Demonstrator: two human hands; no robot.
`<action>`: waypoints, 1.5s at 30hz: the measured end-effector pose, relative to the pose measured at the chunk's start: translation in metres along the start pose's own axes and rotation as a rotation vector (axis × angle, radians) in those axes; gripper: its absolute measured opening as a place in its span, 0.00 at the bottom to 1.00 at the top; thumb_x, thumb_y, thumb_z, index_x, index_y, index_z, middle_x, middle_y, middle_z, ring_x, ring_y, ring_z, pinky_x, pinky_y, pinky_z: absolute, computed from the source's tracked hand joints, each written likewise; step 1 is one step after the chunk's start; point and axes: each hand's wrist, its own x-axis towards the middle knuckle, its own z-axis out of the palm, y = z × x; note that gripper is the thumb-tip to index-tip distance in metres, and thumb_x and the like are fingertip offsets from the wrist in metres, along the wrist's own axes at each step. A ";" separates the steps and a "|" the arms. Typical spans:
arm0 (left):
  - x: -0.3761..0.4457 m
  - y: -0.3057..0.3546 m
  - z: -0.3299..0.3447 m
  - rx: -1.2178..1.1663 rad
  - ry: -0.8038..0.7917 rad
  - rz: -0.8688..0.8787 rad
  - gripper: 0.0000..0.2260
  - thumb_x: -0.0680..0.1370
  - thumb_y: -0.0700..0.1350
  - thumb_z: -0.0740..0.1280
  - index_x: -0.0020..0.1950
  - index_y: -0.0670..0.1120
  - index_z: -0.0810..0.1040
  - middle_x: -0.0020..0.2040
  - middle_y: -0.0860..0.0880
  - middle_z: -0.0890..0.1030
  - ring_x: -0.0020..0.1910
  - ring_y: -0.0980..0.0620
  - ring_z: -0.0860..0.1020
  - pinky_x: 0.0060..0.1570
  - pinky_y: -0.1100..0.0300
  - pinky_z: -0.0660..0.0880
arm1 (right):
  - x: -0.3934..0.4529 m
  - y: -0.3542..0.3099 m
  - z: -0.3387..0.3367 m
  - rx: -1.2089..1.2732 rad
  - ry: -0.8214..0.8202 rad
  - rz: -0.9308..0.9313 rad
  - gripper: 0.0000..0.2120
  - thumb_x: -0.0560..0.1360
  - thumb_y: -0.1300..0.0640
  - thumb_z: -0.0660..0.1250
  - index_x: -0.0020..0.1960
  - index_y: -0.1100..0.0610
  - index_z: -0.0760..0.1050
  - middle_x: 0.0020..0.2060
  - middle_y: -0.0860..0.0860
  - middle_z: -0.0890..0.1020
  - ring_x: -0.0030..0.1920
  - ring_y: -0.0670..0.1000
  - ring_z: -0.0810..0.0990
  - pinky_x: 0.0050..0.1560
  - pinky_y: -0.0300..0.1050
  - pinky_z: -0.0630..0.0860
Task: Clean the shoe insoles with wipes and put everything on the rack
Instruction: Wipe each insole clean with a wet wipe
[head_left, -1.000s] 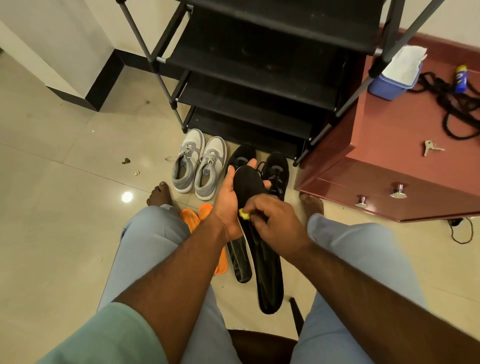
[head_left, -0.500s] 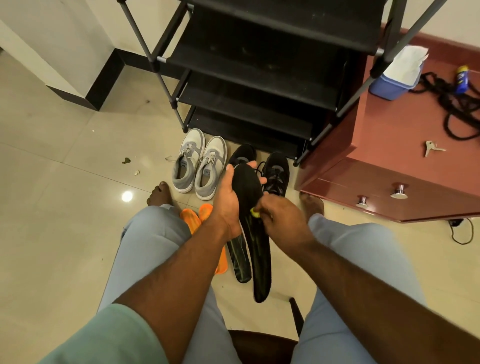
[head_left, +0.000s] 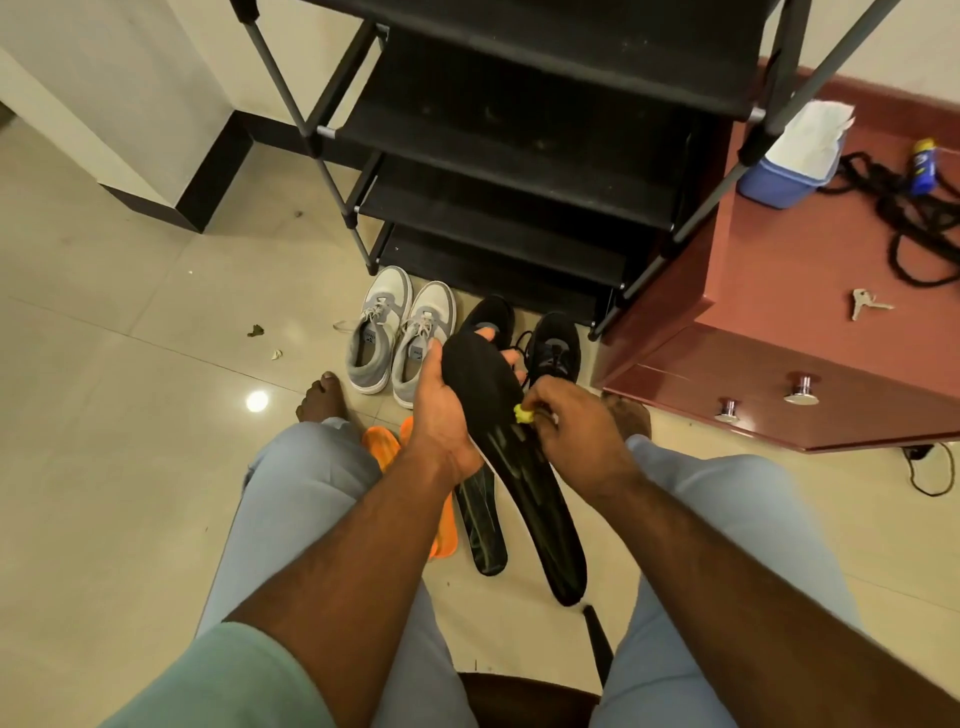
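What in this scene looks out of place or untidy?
Small bits of debris lie on the floor tiles left of the grey shoes. On the red cabinet, a black cord lies tangled. Nothing looks spilled or damaged.

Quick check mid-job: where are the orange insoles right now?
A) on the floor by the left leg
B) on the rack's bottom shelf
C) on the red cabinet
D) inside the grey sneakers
A: the orange insoles lie on the floor tiles, partly hidden behind the left forearm, beside a black insole.
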 end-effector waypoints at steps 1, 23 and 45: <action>0.001 -0.001 -0.001 0.013 0.013 0.005 0.27 0.81 0.65 0.50 0.61 0.46 0.77 0.50 0.40 0.80 0.49 0.43 0.77 0.59 0.49 0.72 | -0.002 0.000 0.000 -0.004 -0.008 -0.008 0.07 0.73 0.68 0.65 0.45 0.58 0.76 0.41 0.49 0.77 0.44 0.46 0.74 0.49 0.47 0.76; 0.008 -0.004 -0.004 0.039 0.083 0.016 0.28 0.81 0.67 0.49 0.59 0.52 0.81 0.54 0.42 0.82 0.54 0.43 0.77 0.65 0.43 0.70 | -0.001 -0.013 0.006 -0.244 -0.046 -0.084 0.09 0.72 0.69 0.63 0.47 0.58 0.77 0.43 0.53 0.80 0.46 0.53 0.75 0.47 0.45 0.73; 0.008 -0.002 -0.003 0.044 0.057 0.018 0.28 0.80 0.68 0.48 0.62 0.52 0.79 0.56 0.42 0.81 0.52 0.43 0.77 0.61 0.44 0.72 | -0.004 -0.010 0.009 -0.171 -0.028 -0.044 0.10 0.71 0.69 0.65 0.46 0.57 0.77 0.44 0.52 0.80 0.47 0.54 0.75 0.47 0.47 0.73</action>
